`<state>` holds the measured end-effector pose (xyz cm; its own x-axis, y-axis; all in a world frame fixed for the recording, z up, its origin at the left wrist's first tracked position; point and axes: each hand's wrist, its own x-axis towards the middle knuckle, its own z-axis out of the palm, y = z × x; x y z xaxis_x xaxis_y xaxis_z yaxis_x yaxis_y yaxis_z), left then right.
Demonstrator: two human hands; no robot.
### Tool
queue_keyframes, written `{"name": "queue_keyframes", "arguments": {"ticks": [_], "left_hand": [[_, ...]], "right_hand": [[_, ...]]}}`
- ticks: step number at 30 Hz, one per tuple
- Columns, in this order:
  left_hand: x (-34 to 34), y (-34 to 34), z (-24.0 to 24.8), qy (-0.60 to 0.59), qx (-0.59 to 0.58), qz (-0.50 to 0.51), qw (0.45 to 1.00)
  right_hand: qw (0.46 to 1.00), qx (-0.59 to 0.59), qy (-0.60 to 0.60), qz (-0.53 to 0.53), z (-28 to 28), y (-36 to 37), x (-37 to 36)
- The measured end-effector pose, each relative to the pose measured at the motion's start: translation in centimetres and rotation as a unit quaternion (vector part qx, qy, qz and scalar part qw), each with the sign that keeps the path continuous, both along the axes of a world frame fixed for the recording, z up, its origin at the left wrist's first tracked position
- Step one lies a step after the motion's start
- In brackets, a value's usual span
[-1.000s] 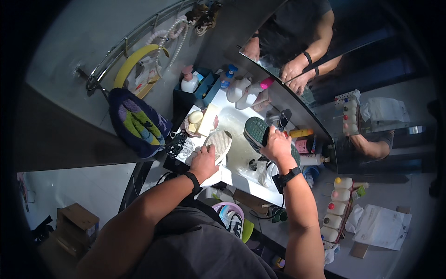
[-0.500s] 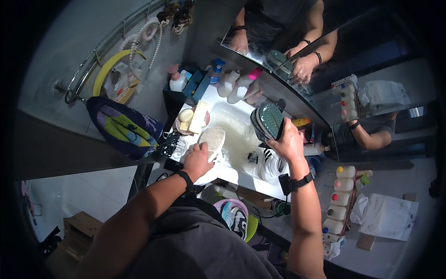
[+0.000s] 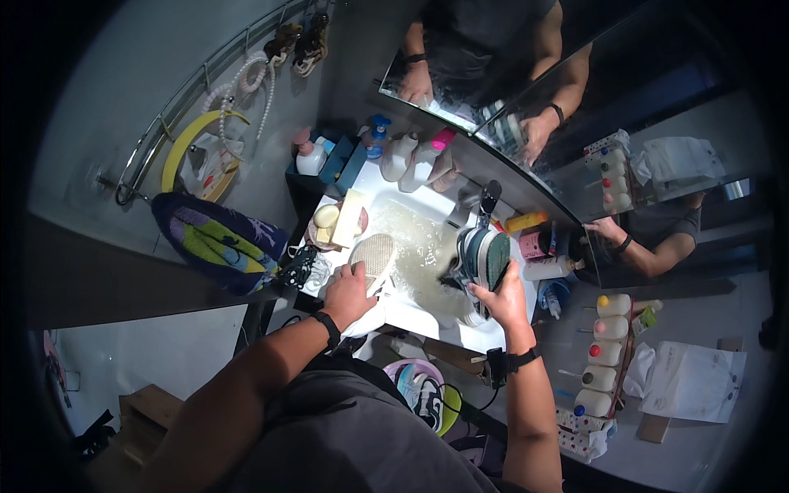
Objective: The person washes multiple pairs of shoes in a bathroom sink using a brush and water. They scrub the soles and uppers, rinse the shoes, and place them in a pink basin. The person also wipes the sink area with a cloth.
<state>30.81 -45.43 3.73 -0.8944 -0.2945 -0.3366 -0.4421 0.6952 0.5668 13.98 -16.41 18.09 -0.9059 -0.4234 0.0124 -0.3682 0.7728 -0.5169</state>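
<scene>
Two shoes were in hand at a white sink (image 3: 403, 320), and the step looked to be a wet one, with cloudy, foam-flecked water (image 3: 417, 234) lying in the bowl. The right grip (image 3: 505, 300) was closed on a dark green-soled shoe (image 3: 493, 259), thumb on its left side and fingers on its right; the shoe was tipped on edge over the right part of the sink, its sole facing right, and whether its lower end met the water could not be told. The left grip (image 3: 349, 296) was closed over a pale-soled shoe (image 3: 374, 256), which lay sole up at the near left rim, fingers and thumb spread across it. Both grips were thus full, with no gap to spare for anything else. Just beyond the pale shoe, on the left ledge, sat a cream-coloured block (image 3: 350, 215), and the tap (image 3: 488, 200) rose behind the dark shoe on the far right side. The next move, as far as one could judge, called for a firm right hold while the wet dark shoe was turned or lowered, and for the left to keep the pale one from slipping inward.
</scene>
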Motion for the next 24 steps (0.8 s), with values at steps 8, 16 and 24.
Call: {"name": "queue_keyframes", "arguments": {"ticks": [8, 16, 24], "left_hand": [[-0.1, -0.7, 0.3, -0.006, 0.021, 0.003, 1.0], [-0.6, -4.7, -0.8, 0.016, 0.138, 0.016, 0.99], [0.4, -5.0, -1.2, -0.014, 0.183, -0.01, 0.983]], "right_hand": [[0.995, 0.08, -0.051, -0.03, -4.0, 0.2, 2.1], [0.991, -0.091, -0.035, -0.095, -5.0, 3.8, 5.3], [0.924, -0.305, -0.195, -0.122, -5.7, 4.0, 6.8]]}}
